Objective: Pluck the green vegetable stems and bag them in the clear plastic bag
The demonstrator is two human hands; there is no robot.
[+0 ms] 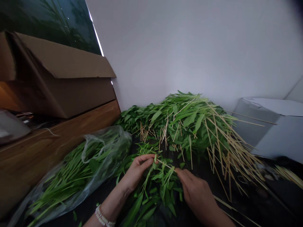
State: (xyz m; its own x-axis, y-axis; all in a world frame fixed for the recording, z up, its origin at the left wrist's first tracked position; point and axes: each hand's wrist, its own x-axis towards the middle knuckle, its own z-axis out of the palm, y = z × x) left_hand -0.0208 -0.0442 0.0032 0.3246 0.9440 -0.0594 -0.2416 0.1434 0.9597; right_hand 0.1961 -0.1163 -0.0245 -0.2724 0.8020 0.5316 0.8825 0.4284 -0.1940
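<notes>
My left hand [138, 173], with a beaded bracelet at the wrist, pinches a leafy green stem [149, 173] at the left end of a thin wooden skewer [164, 163]. My right hand [199, 190] is closed around the skewer's other end. Between the hands, leafy greens [167, 183] hang from the skewer, their stems bunched on it near my right fingers. Below them lie more loose leaves [139, 209] on the dark surface. The skewer's tips are hidden by my fingers.
Behind my hands, a large heap of skewered greens [165, 116] rests against the white wall, many bare skewer ends [233, 157] sticking out rightward. A clear plastic bag [124, 135] of greens lies left. An open cardboard box [80, 94] stands on a wooden ledge; a white box [281, 132] sits right.
</notes>
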